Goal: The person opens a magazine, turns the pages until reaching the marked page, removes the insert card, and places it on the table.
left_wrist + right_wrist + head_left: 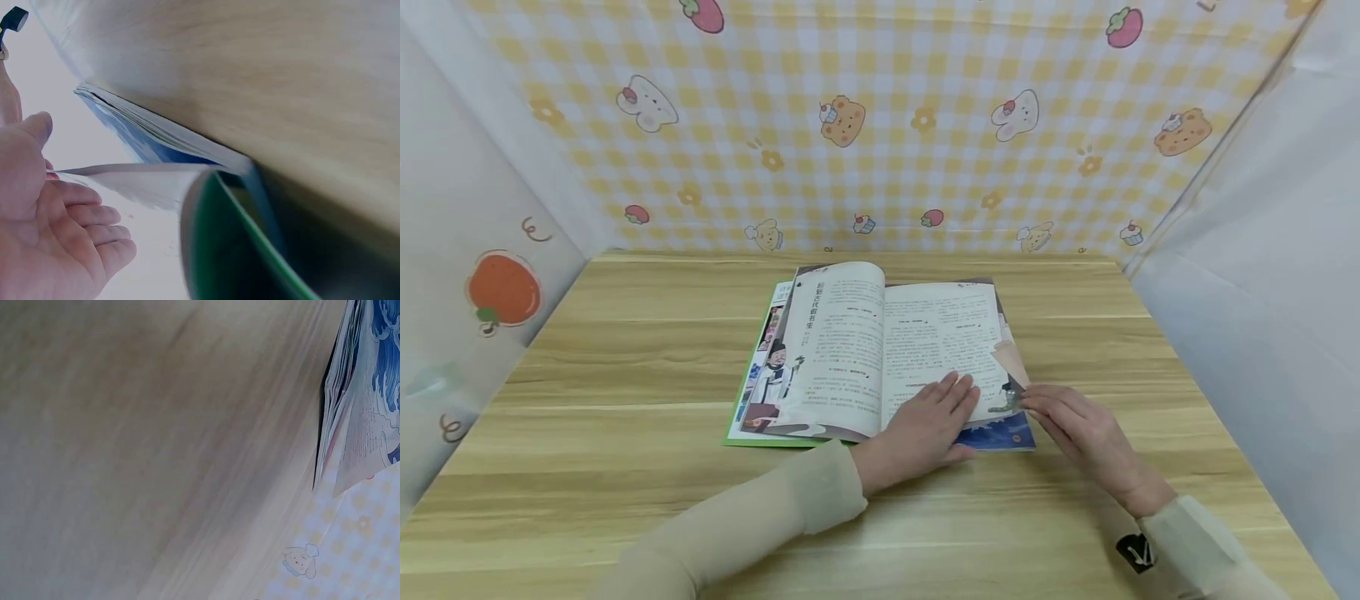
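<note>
Left hand [925, 425] flat on the right page [917, 342], fingers straight; right hand [1093, 442] pinches its lower outer corner. Vertical Chinese heading [816, 304] includes "古代"; body print too small. Magazine [850, 367]: open, green-edged, robed figure [774, 379] lower left; mid-table [625, 417], spine running away from the person, page tops toward the checked cloth [895, 167].

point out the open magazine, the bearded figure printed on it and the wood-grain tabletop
Open magazine [883, 354]: head view, fold between pages
Bearded figure [773, 385]: head view, white robe
Wood-grain tabletop [640, 358]: head view, bare left part
</note>
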`<state>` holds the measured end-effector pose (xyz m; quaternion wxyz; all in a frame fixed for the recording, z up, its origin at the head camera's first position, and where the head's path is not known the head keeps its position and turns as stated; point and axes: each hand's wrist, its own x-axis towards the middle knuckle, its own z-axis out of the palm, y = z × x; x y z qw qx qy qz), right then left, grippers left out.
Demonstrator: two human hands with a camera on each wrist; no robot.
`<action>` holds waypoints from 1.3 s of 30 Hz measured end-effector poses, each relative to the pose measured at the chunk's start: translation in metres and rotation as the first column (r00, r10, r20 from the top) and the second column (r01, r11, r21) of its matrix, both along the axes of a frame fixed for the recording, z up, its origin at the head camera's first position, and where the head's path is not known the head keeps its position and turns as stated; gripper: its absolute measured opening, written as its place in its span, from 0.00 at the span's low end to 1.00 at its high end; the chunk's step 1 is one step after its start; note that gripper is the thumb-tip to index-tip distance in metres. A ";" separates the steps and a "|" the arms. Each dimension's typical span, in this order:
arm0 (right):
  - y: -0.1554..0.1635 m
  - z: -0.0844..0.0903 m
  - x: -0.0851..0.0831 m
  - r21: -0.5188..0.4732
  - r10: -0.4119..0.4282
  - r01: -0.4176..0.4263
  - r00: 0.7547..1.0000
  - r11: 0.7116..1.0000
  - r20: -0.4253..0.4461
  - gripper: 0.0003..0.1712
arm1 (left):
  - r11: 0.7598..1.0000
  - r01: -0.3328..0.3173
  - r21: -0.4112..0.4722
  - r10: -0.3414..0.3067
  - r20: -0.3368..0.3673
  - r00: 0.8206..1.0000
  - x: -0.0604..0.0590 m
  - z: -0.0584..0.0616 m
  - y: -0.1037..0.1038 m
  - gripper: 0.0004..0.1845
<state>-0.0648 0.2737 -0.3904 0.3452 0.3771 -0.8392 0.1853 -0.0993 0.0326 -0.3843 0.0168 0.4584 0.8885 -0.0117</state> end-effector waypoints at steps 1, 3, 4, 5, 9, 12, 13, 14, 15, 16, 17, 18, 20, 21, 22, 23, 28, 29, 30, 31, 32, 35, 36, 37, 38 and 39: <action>0.000 0.000 0.000 -0.001 -0.001 0.001 1.000 1.000 -0.003 0.20 | 1.000 0.005 -0.010 -0.005 -0.018 1.000 0.000 0.000 0.003 0.39; 0.000 -0.001 0.000 -0.001 -0.002 0.002 1.000 1.000 -0.010 0.20 | 1.000 0.016 -0.027 -0.017 -0.052 0.998 0.000 -0.001 0.009 0.36; 0.000 -0.002 0.000 -0.001 -0.002 0.002 1.000 1.000 -0.013 0.21 | 0.999 0.022 -0.034 -0.024 -0.063 0.998 0.000 -0.001 0.012 0.35; 0.000 -0.002 0.001 -0.002 -0.001 0.001 1.000 1.000 -0.017 0.21 | 0.999 0.028 -0.041 -0.031 -0.082 0.996 0.001 -0.001 0.014 0.34; 0.001 -0.005 0.002 -0.002 -0.003 0.003 1.000 1.000 -0.022 0.21 | 0.998 0.048 -0.043 -0.052 -0.108 0.993 0.002 -0.002 0.022 0.30; 0.002 -0.005 0.003 0.002 -0.010 0.010 1.000 1.000 -0.013 0.22 | 0.998 0.052 -0.029 -0.055 -0.108 0.993 0.002 -0.002 0.025 0.28; 0.002 -0.006 0.003 0.001 -0.011 0.011 1.000 1.000 -0.012 0.22 | 0.998 0.054 -0.029 -0.057 -0.105 0.993 0.002 -0.002 0.026 0.27; 0.002 -0.006 0.003 0.001 -0.012 0.012 1.000 1.000 -0.008 0.22 | 0.998 0.056 -0.030 -0.059 -0.107 0.992 0.002 -0.002 0.027 0.26; 0.002 -0.006 0.003 0.002 -0.013 0.013 1.000 1.000 -0.009 0.22 | 0.998 0.060 -0.035 -0.063 -0.109 0.992 0.002 -0.002 0.028 0.26; 0.002 -0.006 0.003 0.000 -0.013 0.013 1.000 1.000 -0.010 0.22 | 0.997 0.060 -0.043 -0.064 -0.106 0.992 0.002 -0.002 0.028 0.25; 0.002 -0.007 0.003 -0.001 -0.011 0.011 1.000 1.000 -0.013 0.22 | 0.997 0.063 -0.053 -0.068 -0.105 0.992 0.002 -0.002 0.029 0.25; 0.003 -0.007 0.003 -0.001 -0.012 0.012 1.000 1.000 -0.015 0.22 | 0.996 0.062 -0.059 -0.068 -0.109 0.992 0.002 -0.002 0.029 0.25; 0.003 -0.008 0.004 -0.003 -0.018 0.018 1.000 1.000 -0.011 0.22 | 0.995 0.063 -0.071 -0.072 -0.121 0.990 0.001 -0.002 0.030 0.26; 0.004 -0.008 0.004 -0.005 -0.025 0.025 1.000 1.000 -0.008 0.22 | 0.995 0.062 -0.073 -0.071 -0.127 0.989 0.001 -0.003 0.030 0.26; 0.005 -0.009 0.004 -0.008 -0.036 0.036 0.999 0.999 -0.002 0.22 | 0.996 0.060 -0.073 -0.069 -0.134 0.989 0.000 -0.003 0.030 0.26; 0.005 -0.010 0.004 -0.009 -0.048 0.048 0.999 0.999 0.006 0.23 | 0.996 0.058 -0.067 -0.067 -0.145 0.987 -0.001 -0.004 0.031 0.27; 0.009 -0.014 0.005 -0.029 -0.099 0.100 0.995 0.995 0.019 0.25 | 0.998 0.037 -0.041 -0.044 -0.168 0.985 -0.004 -0.007 0.031 0.28; 0.010 -0.014 0.005 -0.032 -0.104 0.105 0.994 0.994 0.019 0.25 | 0.999 0.034 -0.032 -0.039 -0.176 0.984 -0.005 -0.007 0.031 0.28; 0.011 -0.015 0.005 -0.035 -0.108 0.108 0.994 0.994 0.019 0.25 | 0.999 0.029 -0.025 -0.033 -0.182 0.983 -0.006 -0.007 0.031 0.29; 0.011 -0.015 0.005 -0.035 -0.108 0.109 0.994 0.993 0.023 0.25 | 1.000 0.025 -0.013 -0.027 -0.194 0.981 -0.006 -0.008 0.031 0.30; 0.012 -0.015 0.005 -0.031 -0.111 0.112 0.993 0.993 0.039 0.26 | 1.000 0.022 -0.003 -0.022 -0.206 0.978 -0.007 -0.007 0.031 0.30; 0.013 -0.015 0.007 -0.003 -0.108 0.109 0.987 0.994 0.119 0.24 | 0.999 0.016 0.033 -0.008 -0.248 0.969 -0.010 -0.008 0.030 0.33; 0.013 -0.015 0.007 0.016 -0.107 0.106 0.982 0.994 0.155 0.21 | 0.999 0.016 0.045 -0.004 -0.261 0.965 -0.011 -0.009 0.030 0.35; 0.013 -0.016 0.008 0.037 -0.105 0.100 0.975 0.994 0.195 0.19 | 0.998 0.017 0.056 0.000 -0.286 0.958 -0.012 -0.009 0.029 0.36; 0.013 -0.016 0.008 0.061 -0.107 0.095 0.966 0.994 0.236 0.19 | 0.998 0.017 0.064 0.003 -0.303 0.953 -0.013 -0.009 0.029 0.37; 0.012 -0.017 0.008 0.086 -0.107 0.087 0.958 0.992 0.265 0.19 | 0.997 0.016 0.073 0.008 -0.327 0.945 -0.014 -0.010 0.028 0.38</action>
